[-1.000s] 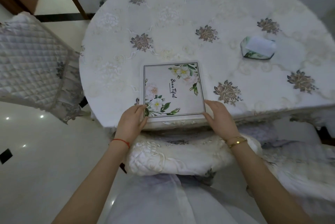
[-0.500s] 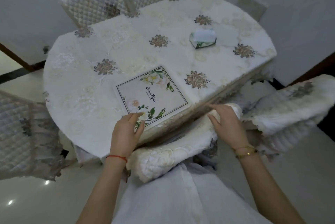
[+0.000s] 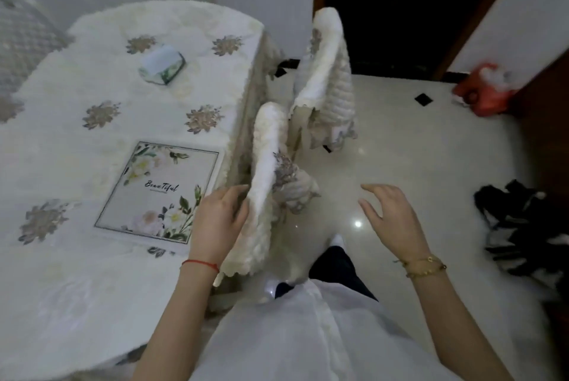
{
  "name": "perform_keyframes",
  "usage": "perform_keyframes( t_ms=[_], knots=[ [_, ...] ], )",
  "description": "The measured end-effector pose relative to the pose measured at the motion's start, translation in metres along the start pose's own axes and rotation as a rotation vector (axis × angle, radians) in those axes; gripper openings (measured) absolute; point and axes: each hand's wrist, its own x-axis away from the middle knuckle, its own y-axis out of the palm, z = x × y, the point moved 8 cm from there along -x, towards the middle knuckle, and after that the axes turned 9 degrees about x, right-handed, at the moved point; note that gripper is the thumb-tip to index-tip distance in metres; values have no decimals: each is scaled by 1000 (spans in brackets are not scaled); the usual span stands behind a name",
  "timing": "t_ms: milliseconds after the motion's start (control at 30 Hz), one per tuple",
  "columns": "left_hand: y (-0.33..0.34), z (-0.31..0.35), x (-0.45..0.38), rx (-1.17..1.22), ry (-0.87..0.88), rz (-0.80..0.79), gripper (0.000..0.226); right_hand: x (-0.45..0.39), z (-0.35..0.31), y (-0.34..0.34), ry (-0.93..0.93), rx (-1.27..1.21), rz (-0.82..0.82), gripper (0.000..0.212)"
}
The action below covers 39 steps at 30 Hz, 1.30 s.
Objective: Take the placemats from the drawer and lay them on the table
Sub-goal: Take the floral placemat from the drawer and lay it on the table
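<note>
Near the table's [image 3: 92, 165] front edge, toward its right side, one floral placemat [image 3: 157, 189] lies flat on the embroidered cloth, so I judge that mat laid. A tissue pack [image 3: 161, 64] sits further back, well apart from it. My left hand [image 3: 220, 223] rests against the padded back of the nearer chair [image 3: 264, 183], fingers loosely curled at its edge and gripping no mat. My right hand [image 3: 392, 220] hangs open over the floor with fingers spread, empty. No drawer shows, and no second mat either. I judge the next move calls for turning from the table to the drawer for another mat, then choosing a free edge well apart from this one.
</note>
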Motion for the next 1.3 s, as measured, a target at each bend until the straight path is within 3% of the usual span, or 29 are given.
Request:
perform_keyframes(
  t_ms=[300,467,733,833,1133,1300],
  knots=[
    [114,172,-20,85,404,-269,22,168,144,-77,494,39,203,31],
    [195,287,4,169,571,-429,35,273,211,-104,742,50,266,32],
    [310,470,64,255,832,-616,37,413,320,-180,999,116,401,32],
    [336,518,78,280,911,-648,25,443,348,-201,1083,139,466,31],
    [444,627,83,261,1046,-781,25,491,431,-184,1316,84,507,26],
    [510,717,76,307,1142,-860,26,497,501,-210,1429,71,559,27]
  ],
)
